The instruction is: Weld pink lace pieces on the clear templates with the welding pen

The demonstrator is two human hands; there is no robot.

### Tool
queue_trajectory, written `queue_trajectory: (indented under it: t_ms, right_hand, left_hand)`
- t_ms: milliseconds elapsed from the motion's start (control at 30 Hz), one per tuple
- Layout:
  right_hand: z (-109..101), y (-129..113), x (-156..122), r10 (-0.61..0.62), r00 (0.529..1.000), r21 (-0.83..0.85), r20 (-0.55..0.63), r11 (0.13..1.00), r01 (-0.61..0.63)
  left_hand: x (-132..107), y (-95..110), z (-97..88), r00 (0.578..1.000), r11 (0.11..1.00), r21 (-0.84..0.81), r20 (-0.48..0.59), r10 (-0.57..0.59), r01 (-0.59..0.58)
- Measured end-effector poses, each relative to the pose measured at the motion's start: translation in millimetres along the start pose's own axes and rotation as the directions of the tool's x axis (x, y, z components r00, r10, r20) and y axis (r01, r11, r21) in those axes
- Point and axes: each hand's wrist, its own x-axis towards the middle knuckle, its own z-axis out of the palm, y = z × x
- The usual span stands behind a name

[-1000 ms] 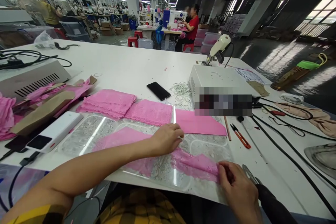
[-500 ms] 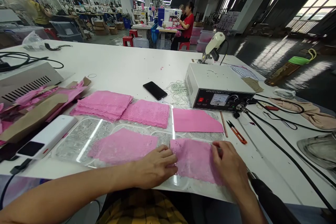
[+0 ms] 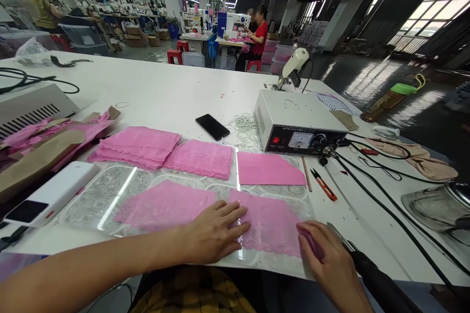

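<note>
A thin pink lace fabric piece (image 3: 271, 222) lies over a clear patterned template near the table's front edge. My left hand (image 3: 220, 232) rests on its left end, fingers spread and palm down. My right hand (image 3: 325, 254) is at its right edge, fingers curled, with pink cloth between thumb and fingers. Left of my left hand lies another pink lace piece (image 3: 169, 203). Just right of my right hand is a black-handled tool with a metal tip (image 3: 363, 259), its cord running off right.
Behind are two lace stacks (image 3: 135, 146) (image 3: 201, 159), a smooth pink sheet (image 3: 270, 168), a phone (image 3: 212, 127) and a control box (image 3: 304, 122). Orange thread snips (image 3: 323, 185) lie right, a glass jar (image 3: 429, 210) beyond. A white power bank (image 3: 55, 193) stands left. People sit at machines behind.
My left hand has opened from curled fingers and flattened on the lace. My right hand has shifted down along the right edge, turning its palm inward. The view has shifted slightly.
</note>
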Motion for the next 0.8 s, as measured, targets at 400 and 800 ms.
queue_trajectory:
  t_ms: [400, 800]
  right_hand:
    - [-8, 11, 39, 0.535, 0.83, 0.277, 0.16, 0.782, -0.558]
    - [9, 33, 68, 0.522, 0.778, 0.427, 0.349, 0.65, -0.628]
  left_hand:
    - [96, -71, -25.6, 0.915, 0.931, -0.075, 0.224, -0.334, 0.358]
    - [108, -85, -15.3, 0.869, 0.914, -0.105, 0.367, -0.331, 0.392]
